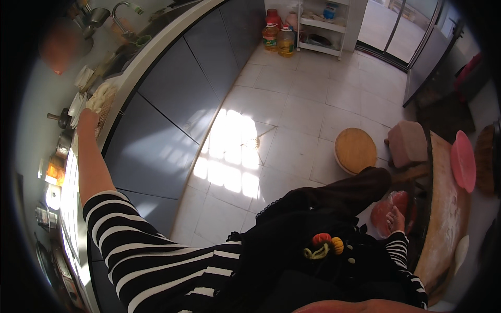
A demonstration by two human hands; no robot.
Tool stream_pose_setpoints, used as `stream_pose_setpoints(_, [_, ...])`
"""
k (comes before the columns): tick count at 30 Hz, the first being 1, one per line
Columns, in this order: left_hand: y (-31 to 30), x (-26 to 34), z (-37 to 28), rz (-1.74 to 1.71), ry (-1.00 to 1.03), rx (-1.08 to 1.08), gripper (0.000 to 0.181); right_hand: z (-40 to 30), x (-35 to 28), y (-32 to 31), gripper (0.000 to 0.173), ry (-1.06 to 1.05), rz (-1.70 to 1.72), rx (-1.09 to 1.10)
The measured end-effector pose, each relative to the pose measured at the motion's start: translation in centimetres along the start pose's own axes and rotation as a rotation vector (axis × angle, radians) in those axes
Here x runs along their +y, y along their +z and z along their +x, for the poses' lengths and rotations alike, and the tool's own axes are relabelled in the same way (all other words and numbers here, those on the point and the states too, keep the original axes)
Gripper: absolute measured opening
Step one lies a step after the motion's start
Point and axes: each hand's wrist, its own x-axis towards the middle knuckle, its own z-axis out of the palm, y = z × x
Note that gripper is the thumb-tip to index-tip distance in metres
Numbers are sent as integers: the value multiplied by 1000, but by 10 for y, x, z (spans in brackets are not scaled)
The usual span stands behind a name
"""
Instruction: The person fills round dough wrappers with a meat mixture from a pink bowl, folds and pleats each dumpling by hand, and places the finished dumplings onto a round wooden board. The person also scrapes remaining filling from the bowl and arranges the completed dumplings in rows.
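Note:
My left hand (pixel 88 119) is stretched out to the counter at the left and touches a pale, crumpled cloth-like thing (pixel 101 97) on a woven tray or basket (pixel 106 113). Whether its fingers grip it cannot be made out. At the right, my right hand (pixel 395 220) has its fingers apart, whitish as if floured, with nothing seen in it. It is over or beside a red basin (pixel 381 213) partly covered by clear plastic. Just right of that hand lies a wooden board (pixel 446 219) dusted with white powder.
A round wooden-lidded container (pixel 355 150) and a pink stool (pixel 408 144) stand on the tiled floor. A pink basin (pixel 463 161) is by the board. Two oil bottles (pixel 285 41) stand beside a white shelf rack (pixel 321 47). Grey cabinets (pixel 168 105) run below the counter.

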Motion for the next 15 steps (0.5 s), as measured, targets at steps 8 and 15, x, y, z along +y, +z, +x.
stream_pose_setpoints(8, [-97,221,-96,-600,310,235,44,-53,-66,40,29,-661,-189,126])
stream_pose_setpoints(15, [-147,610,-351,-1047,1460,360,54,-79,-248,-7,62,-1151,-671,563])
